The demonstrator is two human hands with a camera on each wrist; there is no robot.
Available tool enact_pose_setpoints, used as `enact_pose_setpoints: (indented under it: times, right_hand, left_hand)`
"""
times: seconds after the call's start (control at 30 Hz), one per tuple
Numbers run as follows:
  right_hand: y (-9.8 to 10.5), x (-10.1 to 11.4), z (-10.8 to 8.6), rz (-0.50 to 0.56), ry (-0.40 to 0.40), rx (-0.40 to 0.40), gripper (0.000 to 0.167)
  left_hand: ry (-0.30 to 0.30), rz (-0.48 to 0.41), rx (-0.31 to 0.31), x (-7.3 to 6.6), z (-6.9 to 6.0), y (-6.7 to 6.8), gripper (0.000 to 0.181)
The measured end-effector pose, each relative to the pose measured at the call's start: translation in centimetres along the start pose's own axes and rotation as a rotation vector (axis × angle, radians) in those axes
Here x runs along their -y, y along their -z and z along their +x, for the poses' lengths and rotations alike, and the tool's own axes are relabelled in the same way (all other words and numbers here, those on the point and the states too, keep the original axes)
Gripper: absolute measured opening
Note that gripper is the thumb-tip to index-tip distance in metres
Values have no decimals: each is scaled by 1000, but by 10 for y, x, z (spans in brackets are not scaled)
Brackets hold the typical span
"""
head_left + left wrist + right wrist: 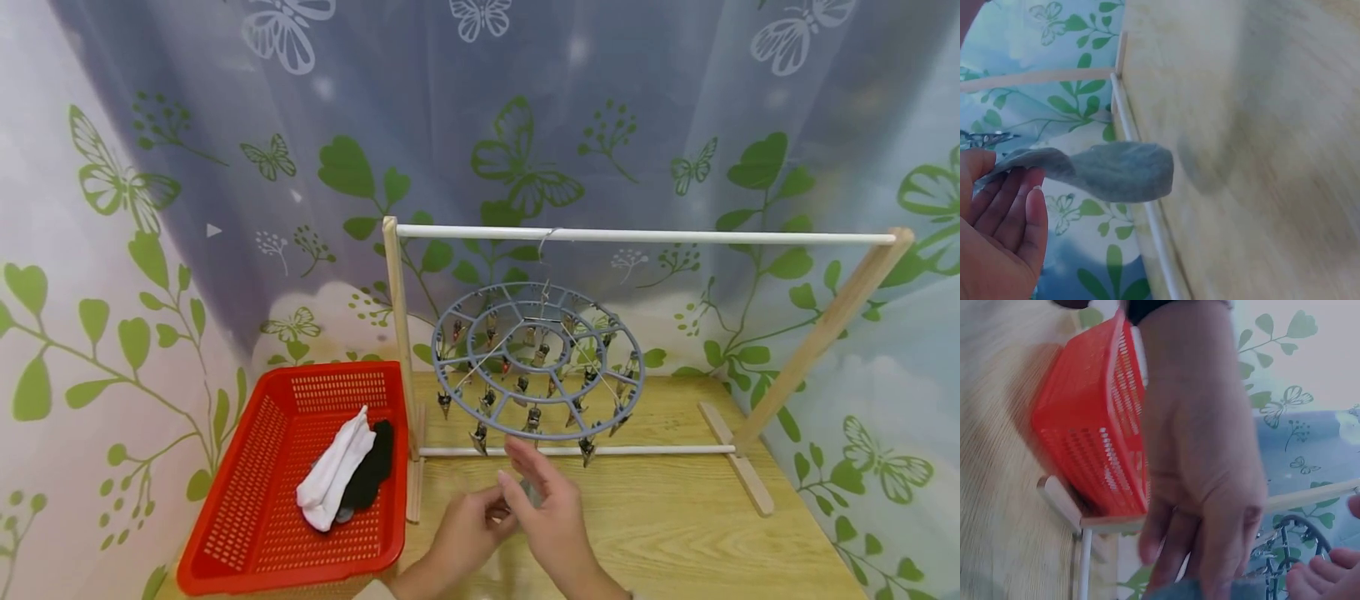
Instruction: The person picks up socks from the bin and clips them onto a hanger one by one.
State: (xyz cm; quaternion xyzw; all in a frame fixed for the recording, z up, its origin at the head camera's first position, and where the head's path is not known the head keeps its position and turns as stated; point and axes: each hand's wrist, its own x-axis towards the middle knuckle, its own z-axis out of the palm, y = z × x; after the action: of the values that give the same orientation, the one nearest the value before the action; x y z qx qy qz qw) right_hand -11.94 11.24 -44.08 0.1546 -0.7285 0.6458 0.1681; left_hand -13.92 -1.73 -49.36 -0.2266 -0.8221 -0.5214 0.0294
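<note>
One gray sock (1124, 172), by its look, would clip best to the round peg hanger (541, 356) if its top edge lies flat and untwisted and a light touch steadies the frame. The left hand (1007, 240) pinches its upper end, the rest dangling below those fingers over the table (675, 500); the right hand (555, 512) hovers just beside, its fingers parted, seemingly gripping nothing.
</note>
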Motion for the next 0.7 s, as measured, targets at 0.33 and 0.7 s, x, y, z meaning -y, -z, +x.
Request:
enact_pose_setpoints:
  times: [0.33,0.7]
  right_hand:
    - [-2,1,5,-13,-195,53,52]
    - [-2,-5,8,-68,-249,5,48]
  left_hand:
    - [63,1,24,2,-10,-10,17]
    - [103,-82,65,8,-14,-4,18]
